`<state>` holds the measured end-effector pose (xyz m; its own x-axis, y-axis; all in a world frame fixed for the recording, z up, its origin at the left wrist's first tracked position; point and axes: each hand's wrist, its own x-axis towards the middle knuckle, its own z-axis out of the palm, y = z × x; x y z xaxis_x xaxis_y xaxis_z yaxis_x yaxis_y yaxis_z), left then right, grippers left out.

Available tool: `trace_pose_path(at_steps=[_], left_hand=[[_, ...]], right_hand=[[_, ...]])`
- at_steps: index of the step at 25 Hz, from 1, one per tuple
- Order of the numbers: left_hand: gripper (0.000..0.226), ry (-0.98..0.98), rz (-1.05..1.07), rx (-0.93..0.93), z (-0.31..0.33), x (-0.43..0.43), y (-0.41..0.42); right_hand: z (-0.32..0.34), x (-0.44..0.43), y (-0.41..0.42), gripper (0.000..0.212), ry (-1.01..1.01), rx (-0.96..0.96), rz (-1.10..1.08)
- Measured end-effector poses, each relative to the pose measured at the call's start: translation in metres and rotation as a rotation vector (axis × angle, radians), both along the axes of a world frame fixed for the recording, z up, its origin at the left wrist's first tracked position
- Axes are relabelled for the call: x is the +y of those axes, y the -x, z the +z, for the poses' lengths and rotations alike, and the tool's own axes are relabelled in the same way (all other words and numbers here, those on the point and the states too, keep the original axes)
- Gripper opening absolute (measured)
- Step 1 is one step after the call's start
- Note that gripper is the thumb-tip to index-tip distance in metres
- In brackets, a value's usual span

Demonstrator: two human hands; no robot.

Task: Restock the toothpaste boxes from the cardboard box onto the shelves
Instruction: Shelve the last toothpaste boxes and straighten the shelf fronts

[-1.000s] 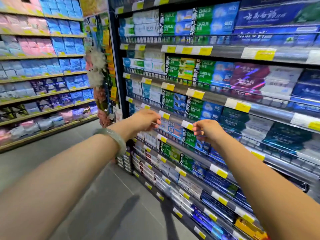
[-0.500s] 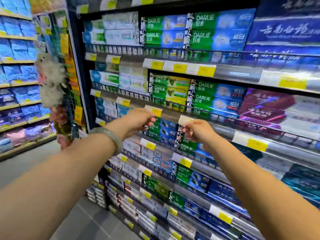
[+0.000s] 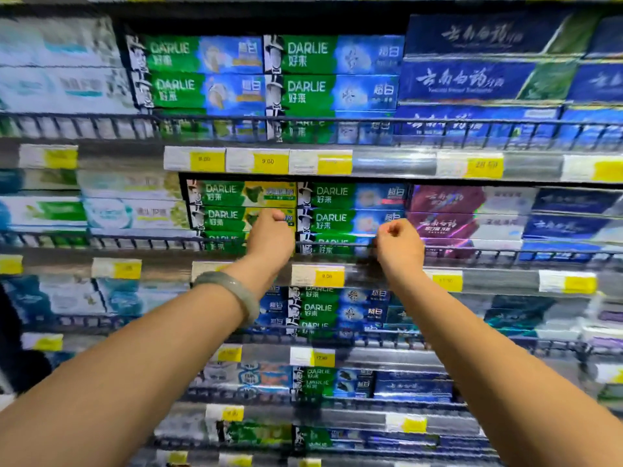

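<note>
Reaching up to the middle shelf (image 3: 499,281), I have both arms out in front of me. My left grip (image 3: 269,239) is at the front edge of this shelf, right by the green and yellow toothpaste boxes (image 3: 229,197) and just over the wire rail (image 3: 151,244). Its fingers are curled, but the back of the hand hides them. I cannot tell if it holds a box or nothing.

My right grip (image 3: 399,249) is a little way to the right, in front of the green and blue toothpaste boxes (image 3: 340,197), down by the same rail. Its fingers are curled in too. I cannot tell if they hold the rail, a box, or nothing at all.

The toothpaste boxes lie flat in stacks with the long side facing me. Both stacks by my grips look well filled. The rows above and below look full as well, though the sides are blurry.

I cannot see the cardboard box anywhere, so I do not know how many boxes are left in it. My guess is that this spot is done or nearly done, and I am tidying the front of the stacks. What is left is to fill any other gaps from the cardboard box.
</note>
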<state>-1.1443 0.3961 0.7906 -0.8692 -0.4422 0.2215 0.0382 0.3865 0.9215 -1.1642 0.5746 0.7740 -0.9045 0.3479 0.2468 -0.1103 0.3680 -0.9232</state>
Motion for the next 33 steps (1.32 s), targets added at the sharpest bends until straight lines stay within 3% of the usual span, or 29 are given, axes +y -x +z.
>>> trace_pose_path(at_steps=[15, 20, 33], left_hand=[[0.042, 0.155, -0.103, 0.099, 0.008, 0.036, 0.009], [0.046, 0.103, -0.009, 0.065, 0.001, 0.041, 0.012], [0.052, 0.029, 0.046, -0.052, -0.012, 0.042, 0.006]], right_hand=[[0.003, 0.021, -0.005, 0.040, -0.278, 0.057, -0.113], [0.006, 0.022, -0.005, 0.042, -0.357, 0.034, -0.154], [0.009, 0.010, 0.008, 0.045, -0.075, -0.036, -0.078]])
